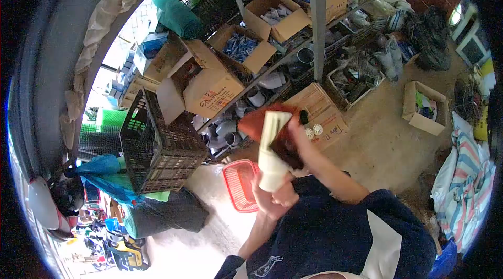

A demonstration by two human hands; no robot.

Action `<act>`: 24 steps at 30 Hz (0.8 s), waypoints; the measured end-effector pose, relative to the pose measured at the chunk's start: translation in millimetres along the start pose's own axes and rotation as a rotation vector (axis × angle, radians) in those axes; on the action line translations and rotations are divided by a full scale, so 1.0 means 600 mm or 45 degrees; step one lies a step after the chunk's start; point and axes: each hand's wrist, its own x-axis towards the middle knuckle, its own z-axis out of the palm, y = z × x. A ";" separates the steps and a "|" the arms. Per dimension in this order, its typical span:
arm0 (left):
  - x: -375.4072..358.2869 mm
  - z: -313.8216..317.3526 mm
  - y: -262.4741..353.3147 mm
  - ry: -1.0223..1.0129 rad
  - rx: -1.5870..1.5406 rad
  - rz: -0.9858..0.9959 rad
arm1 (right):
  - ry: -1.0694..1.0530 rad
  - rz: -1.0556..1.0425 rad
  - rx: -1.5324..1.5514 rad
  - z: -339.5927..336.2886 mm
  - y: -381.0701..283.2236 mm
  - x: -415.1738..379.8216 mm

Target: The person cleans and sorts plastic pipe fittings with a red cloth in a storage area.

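In front of my chest, my left hand (273,196) is wrapped round the lower end of a long cream-coloured object (273,156) with a dark slot near its top. Motion blur hides its exact kind. My right hand (299,135) is beside its upper part, next to a reddish-brown, cloth-like item (258,120) that spreads behind the cream object. The right fingers are smeared and partly hidden, so their grip does not show. A red plastic basket (229,187) stands on the floor below my left hand.
A shelf rack holds open cardboard boxes (242,47) and grey pipe fittings (226,131). A black crate (157,153) stands at the left. A closed carton (327,111) lies beyond my hands, with two white round pieces on it. Striped sacks (463,184) are at the right.
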 end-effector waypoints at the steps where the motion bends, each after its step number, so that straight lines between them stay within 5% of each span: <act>1: -0.006 -0.025 -0.014 -0.082 -0.092 -0.070 | -0.213 0.054 0.317 -0.020 -0.023 0.014; 7: 0.010 -0.037 -0.012 -0.209 -0.302 -0.104 | -0.198 0.058 0.652 -0.045 0.075 0.014; 12: 0.006 -0.069 -0.023 -0.167 -0.477 -0.169 | -0.024 -0.019 0.232 -0.038 0.040 -0.027; 15: -0.015 -0.084 0.012 0.302 -0.138 -0.149 | -0.055 -0.202 -0.016 -0.014 0.005 -0.047; 16: -0.014 -0.095 0.020 0.176 -0.091 -0.141 | -0.096 -0.250 -0.178 -0.023 0.015 -0.047; 19: -0.028 -0.078 0.040 0.355 0.090 -0.039 | -0.053 -0.324 -0.686 -0.020 0.000 -0.085; 20: -0.034 -0.063 0.040 0.535 0.214 0.079 | -0.164 -0.263 -0.293 -0.023 0.028 -0.083; 22: -0.046 -0.060 0.061 0.559 0.416 0.179 | -0.077 -0.291 -0.573 -0.044 0.031 -0.096; 24: -0.056 -0.060 0.079 0.647 0.799 0.333 | 0.008 -0.503 -0.432 -0.033 0.007 -0.094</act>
